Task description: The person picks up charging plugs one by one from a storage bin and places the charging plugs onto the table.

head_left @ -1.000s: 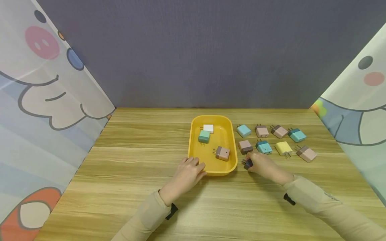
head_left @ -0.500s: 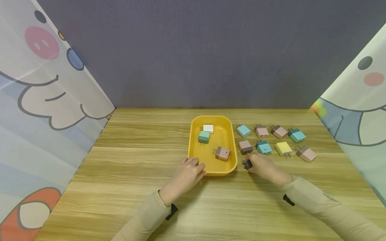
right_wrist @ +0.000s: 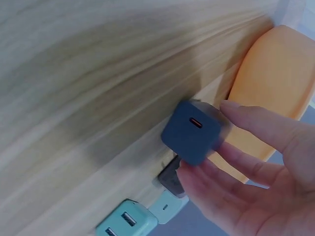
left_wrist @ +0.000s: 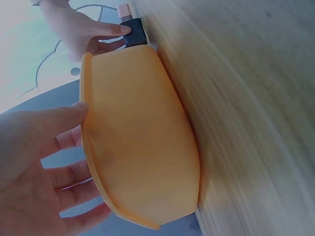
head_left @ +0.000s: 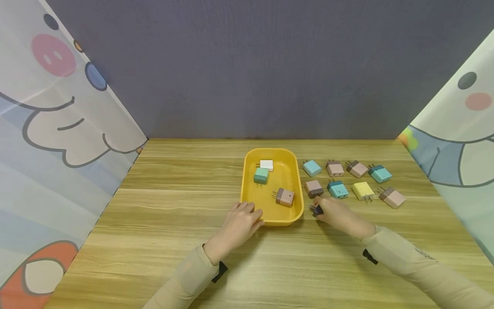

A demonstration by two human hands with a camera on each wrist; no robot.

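Note:
A yellow plastic tray (head_left: pixel 247 171) sits on the wooden table. My left hand (head_left: pixel 241 221) grips its near left corner, thumb against the outer wall and fingers over the rim, as the left wrist view (left_wrist: pixel 133 132) of the tray also shows. Just right of the tray, my right hand (head_left: pixel 339 214) pinches a dark charger plug (right_wrist: pixel 192 132) between thumb and fingers. Its USB-C port faces the right wrist camera; its prongs point left toward the tray in the head view. Inside the tray lie a white charger plug (head_left: pixel 266 165), a green one (head_left: pixel 261 175) and a pink-brown one (head_left: pixel 284 197).
Right of the tray, several charger plugs stand in two rough rows, among them a light blue one (head_left: pixel 311 168), a yellow one (head_left: pixel 362 190) and a pink-brown one (head_left: pixel 392 197). Another pink-brown plug (head_left: pixel 314 188) sits right behind my right fingertips. A grey panel (head_left: pixel 270 68) closes the back.

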